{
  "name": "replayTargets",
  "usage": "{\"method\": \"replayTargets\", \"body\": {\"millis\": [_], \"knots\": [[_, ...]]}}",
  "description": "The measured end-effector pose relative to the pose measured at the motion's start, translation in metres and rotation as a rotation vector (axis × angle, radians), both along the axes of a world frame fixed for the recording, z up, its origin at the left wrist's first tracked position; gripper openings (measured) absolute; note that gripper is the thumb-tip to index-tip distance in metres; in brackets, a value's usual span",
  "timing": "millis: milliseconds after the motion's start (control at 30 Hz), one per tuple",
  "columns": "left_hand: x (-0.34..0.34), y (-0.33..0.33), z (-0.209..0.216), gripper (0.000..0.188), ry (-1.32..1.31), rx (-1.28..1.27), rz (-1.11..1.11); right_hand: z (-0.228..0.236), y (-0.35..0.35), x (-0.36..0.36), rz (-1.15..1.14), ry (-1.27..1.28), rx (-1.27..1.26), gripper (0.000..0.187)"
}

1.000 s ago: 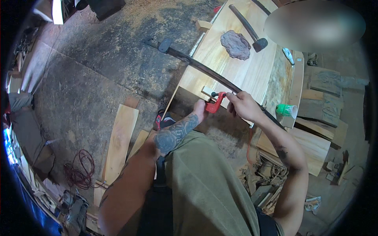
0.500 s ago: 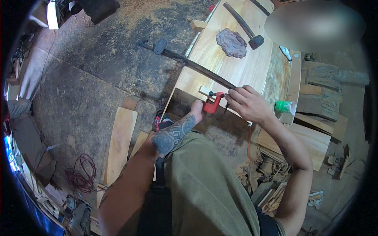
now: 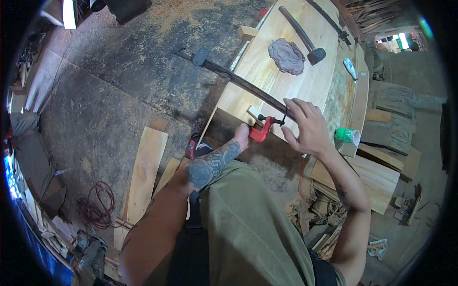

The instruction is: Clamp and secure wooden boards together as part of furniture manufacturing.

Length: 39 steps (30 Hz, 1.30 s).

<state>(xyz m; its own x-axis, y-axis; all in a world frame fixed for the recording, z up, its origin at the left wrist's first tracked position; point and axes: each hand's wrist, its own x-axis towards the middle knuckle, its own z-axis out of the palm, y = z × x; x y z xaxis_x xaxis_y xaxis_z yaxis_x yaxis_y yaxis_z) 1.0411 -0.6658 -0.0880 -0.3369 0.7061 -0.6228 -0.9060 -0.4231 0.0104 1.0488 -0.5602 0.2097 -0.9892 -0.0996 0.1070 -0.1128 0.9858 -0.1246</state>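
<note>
A red C-clamp (image 3: 261, 133) with a dark screw and crossbar handle sits at the near edge of a pale wooden panel (image 3: 267, 62). Against the clamp's lower end is my left hand (image 3: 243, 135), closed at it, with the fingers mostly hidden. My right hand (image 3: 309, 127) is open beside the screw handle, thumb and fingers spread around its end without gripping. A small wood block (image 3: 256, 113) lies by the clamp's screw tip. Just beyond, a long dark bar clamp (image 3: 243, 83) runs across the panel and sticks out past its left edge.
On the panel are a mallet (image 3: 316, 56), a greyish lump (image 3: 286, 56) and another dark bar (image 3: 329, 21). A white bottle (image 3: 350, 69) and a green-and-white cup (image 3: 347, 136) stand along the right. Boards (image 3: 146, 167) and a coiled red hose (image 3: 98, 205) lie on the floor.
My right hand has opened and drawn slightly right, exposing the screw's crossbar it covered before. My left hand stays at the clamp. The view has shifted slightly.
</note>
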Motion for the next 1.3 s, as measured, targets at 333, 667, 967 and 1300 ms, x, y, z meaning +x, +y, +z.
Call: {"method": "replayTargets", "body": {"millis": [333,667,967,1300], "knots": [[0.000,-0.001,-0.004,0.024,0.057,0.020,0.026,-0.041,0.021,0.004,0.119,-0.162,0.018,0.019],[-0.010,-0.002,-0.003,0.026,-0.009,0.115,0.009,-0.044,0.018,0.002,0.022,-0.090,-0.099,0.018],[-0.015,-0.019,-0.063,0.030,0.188,-0.143,-0.182,-0.051,0.012,-0.002,-0.015,-0.039,-0.181,0.019],[-0.042,-0.107,0.120,0.059,1.731,-0.620,-0.898,-0.055,0.015,0.008,-0.100,-0.008,-0.168,0.030]]}}
